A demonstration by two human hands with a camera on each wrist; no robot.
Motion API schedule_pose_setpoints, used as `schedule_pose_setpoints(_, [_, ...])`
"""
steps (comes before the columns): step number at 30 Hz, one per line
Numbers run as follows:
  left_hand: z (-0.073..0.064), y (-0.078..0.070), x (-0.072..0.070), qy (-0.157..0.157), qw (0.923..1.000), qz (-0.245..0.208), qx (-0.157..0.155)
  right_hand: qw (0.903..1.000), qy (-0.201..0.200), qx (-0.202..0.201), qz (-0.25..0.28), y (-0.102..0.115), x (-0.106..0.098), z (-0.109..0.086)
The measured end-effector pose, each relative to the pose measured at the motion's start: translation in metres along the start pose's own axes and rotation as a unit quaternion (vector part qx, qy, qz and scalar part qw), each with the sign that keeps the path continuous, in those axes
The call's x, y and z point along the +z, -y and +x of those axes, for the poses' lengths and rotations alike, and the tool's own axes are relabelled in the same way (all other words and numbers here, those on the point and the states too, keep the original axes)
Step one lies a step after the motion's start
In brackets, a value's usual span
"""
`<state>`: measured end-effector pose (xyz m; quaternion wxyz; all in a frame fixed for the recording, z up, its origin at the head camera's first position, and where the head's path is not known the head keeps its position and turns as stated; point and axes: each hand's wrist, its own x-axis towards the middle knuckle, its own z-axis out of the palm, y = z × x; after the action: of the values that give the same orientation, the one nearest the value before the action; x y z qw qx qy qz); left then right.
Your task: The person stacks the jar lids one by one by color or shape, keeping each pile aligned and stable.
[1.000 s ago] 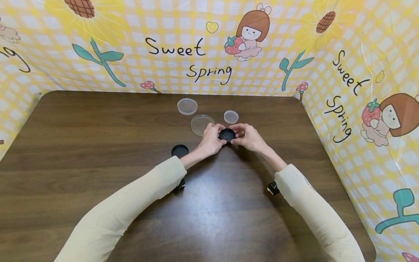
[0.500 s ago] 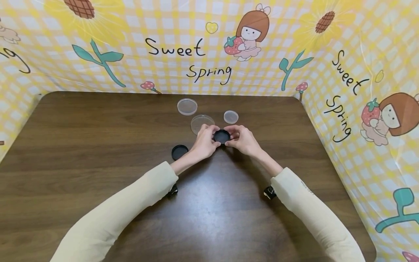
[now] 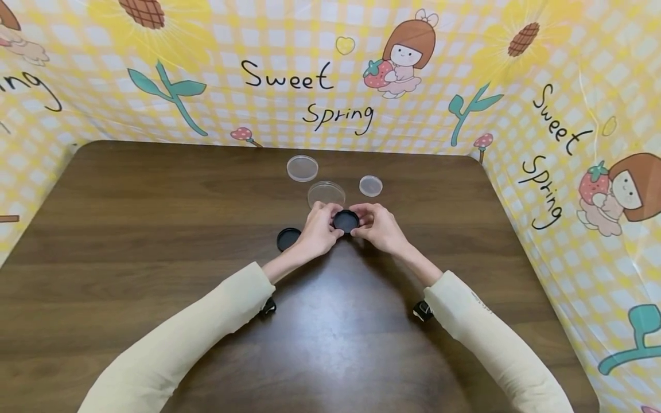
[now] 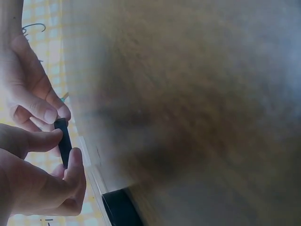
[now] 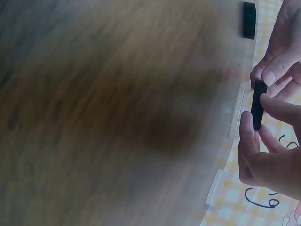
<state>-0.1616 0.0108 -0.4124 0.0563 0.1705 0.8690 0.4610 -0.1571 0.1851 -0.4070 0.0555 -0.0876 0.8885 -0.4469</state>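
Note:
Between the two hands, a shallow round black lid (image 3: 346, 221) with a raised rim is held up over the table, its hollow side toward the head camera. My left hand (image 3: 318, 230) pinches its left edge between thumb and fingers. The right hand (image 3: 380, 228) pinches the opposite edge the same way. Both wrist views show the black lid (image 4: 65, 141) nearly edge-on, lifted off the tabletop. A second black lid (image 3: 287, 239) lies on the table left of the left hand, partly covered by it. Just behind the left hand lies a large clear round dish (image 3: 326, 194).
Another clear round dish (image 3: 302, 168) lies farther back on the brown wooden table (image 3: 170, 229). To the right of it is a small clear round lid (image 3: 370, 186). A yellow checked cloth (image 3: 279, 34) hangs around the table's back and sides.
Both hands have shifted together to the left and a little toward the person, carrying the black lid. The second black lid is less covered by the left arm. The head view has tilted slightly.

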Motion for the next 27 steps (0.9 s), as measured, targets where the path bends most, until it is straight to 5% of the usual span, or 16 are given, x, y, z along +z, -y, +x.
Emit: schedule_pose_setpoints(27, [-0.027,0.012,-0.032,-0.007,0.9989,-0.042,-0.019,0.9989,0.013,-0.022,0.039,0.026,0.025,-0.008])
